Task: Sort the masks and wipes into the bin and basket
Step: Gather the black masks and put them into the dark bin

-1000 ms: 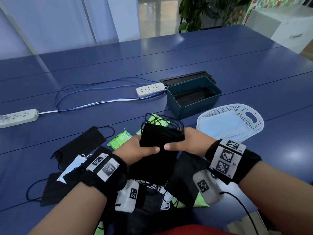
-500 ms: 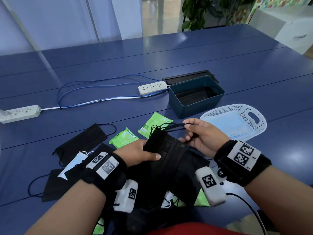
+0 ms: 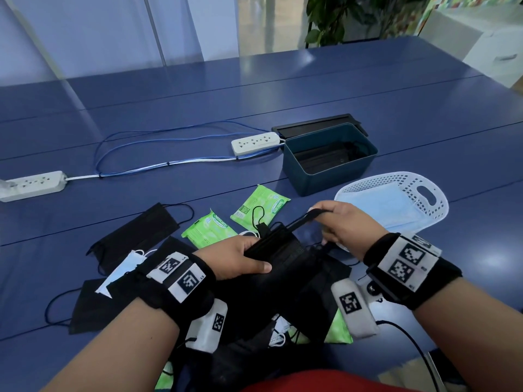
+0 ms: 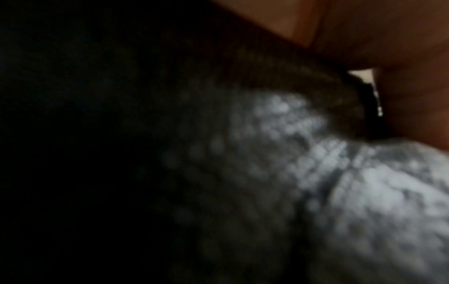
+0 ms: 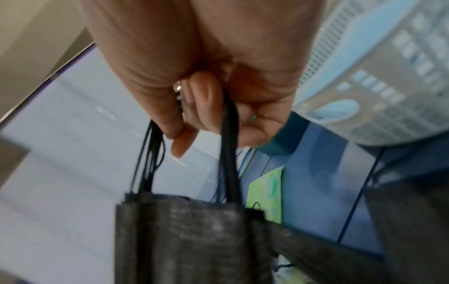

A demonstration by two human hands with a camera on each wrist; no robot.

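A stack of black masks (image 3: pixel 278 250) is held between both hands over the pile near me. My left hand (image 3: pixel 240 258) grips the stack's near end, thumb on top. My right hand (image 3: pixel 336 222) pinches the bundled black ear loops (image 5: pixel 228 146), pulled taut away from the stack (image 5: pixel 184 230). The left wrist view shows only blurred dark fabric (image 4: pixel 243 153). The teal bin (image 3: pixel 329 158) holds black masks. The white basket (image 3: pixel 410 199) holds a blue mask (image 3: pixel 379 207). Two green wipe packs (image 3: pixel 259 207) (image 3: pixel 208 232) lie ahead of my hands.
More black masks (image 3: pixel 135 236) and a white one (image 3: pixel 124 268) lie at the left, another wipe pack (image 3: pixel 338 328) under the pile. Two power strips (image 3: pixel 254 141) (image 3: pixel 31 185) with blue cables (image 3: pixel 141 171) cross the blue table behind. A black lid (image 3: pixel 311 125) lies behind the bin.
My right hand let go of the stack's far end, gathered the ear loops and drew them right. The stack has tipped lower in my left hand.
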